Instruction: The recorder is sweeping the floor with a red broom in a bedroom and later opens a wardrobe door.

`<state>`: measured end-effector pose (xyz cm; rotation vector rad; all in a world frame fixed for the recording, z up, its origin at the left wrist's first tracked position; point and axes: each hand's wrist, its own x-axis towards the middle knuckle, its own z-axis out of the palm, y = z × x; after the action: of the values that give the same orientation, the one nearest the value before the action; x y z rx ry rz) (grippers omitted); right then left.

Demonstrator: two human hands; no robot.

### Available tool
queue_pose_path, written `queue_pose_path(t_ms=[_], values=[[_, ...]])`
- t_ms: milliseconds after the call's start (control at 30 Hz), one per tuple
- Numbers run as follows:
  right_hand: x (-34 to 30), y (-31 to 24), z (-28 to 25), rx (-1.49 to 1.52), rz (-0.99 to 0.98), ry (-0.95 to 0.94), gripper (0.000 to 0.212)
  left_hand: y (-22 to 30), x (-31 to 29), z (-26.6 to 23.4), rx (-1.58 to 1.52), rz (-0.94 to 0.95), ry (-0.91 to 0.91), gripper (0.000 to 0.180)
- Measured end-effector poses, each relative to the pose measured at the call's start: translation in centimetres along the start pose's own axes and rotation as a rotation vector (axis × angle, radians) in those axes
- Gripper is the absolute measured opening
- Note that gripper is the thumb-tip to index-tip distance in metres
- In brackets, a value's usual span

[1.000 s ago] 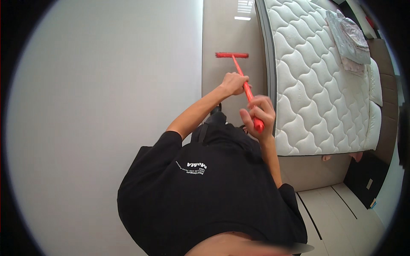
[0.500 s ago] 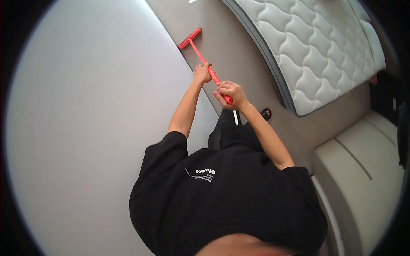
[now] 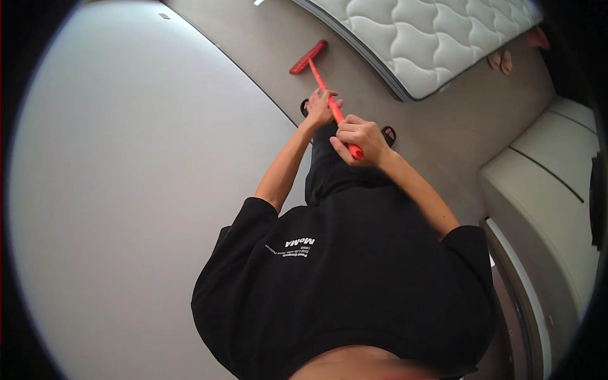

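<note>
principal hazard, in judgement: the red long-handled floor brush (image 3: pixel 336 111) could strike the dark grey padded side (image 3: pixel 356 43) of the white quilted mattress (image 3: pixel 430 44) at the upper right of the frame, should a stroke be swung too wide that way. an equally wide stroke toward the left could knock or scuff the large smooth off-white panel (image 3: pixel 145 190) filling the left of the frame. the two black open sandals (image 3: pixel 304 107) (image 3: pixel 390 135) stand on either side of the shaft, so drawing the head straight back might catch a foot. slippage is a lesser concern: the fingers of the right hand (image 3: pixel 364 137) are curled firmly about the handle just short of its top end, while those of the left hand (image 3: pixel 321 107) bend round the shaft lower down, apparently more loosely; neither holds anything else. condition of the brush: bright red throughout, straight slim shaft, narrow bar-shaped head with darker, rough-looking bristles; no damage visible, though fine detail is too small to tell. position: upper middle of the frame, shaft slanting up and left, head apparently resting on the grey-beige floor (image 3: pixel 437 136).
</note>
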<state>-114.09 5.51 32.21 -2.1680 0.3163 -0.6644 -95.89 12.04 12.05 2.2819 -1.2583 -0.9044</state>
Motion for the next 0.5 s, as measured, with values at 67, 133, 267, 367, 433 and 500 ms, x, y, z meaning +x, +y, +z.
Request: queue_pose_path(t_ms=[67, 133, 267, 367, 433, 500], values=[[-3.9, -2.4, -4.1, -0.009, 0.052, 0.059, 0.024, 4.5, -3.1, 2.1, -0.015, 0.113, -0.053, 0.050], [-7.8, -5.3, -8.7, -0.024, 0.108, 0.063, 0.024, 9.2, -6.4, 4.4, -0.010, 0.251, -0.095, 0.049], [-13.6, -10.3, -14.2, -0.022, 0.223, 0.030, 0.025, 15.2, -13.4, 6.3, 0.075, 0.459, -0.206, 0.043], [-16.2, -12.0, -14.8, -0.016, 0.292, 0.099, 0.026, 17.8, -16.0, 6.9, -0.005, 0.573, -0.357, 0.035], [-17.4, -12.8, -13.9, 0.114, 0.302, 0.154, 0.031, 18.7, -16.5, 6.7, -0.074, 0.501, -0.469, 0.030], [-18.5, -13.9, -12.7, 0.330, 0.239, 0.250, 0.034, 19.1, -16.7, 6.2, 0.134, 0.594, -0.379, 0.028]])
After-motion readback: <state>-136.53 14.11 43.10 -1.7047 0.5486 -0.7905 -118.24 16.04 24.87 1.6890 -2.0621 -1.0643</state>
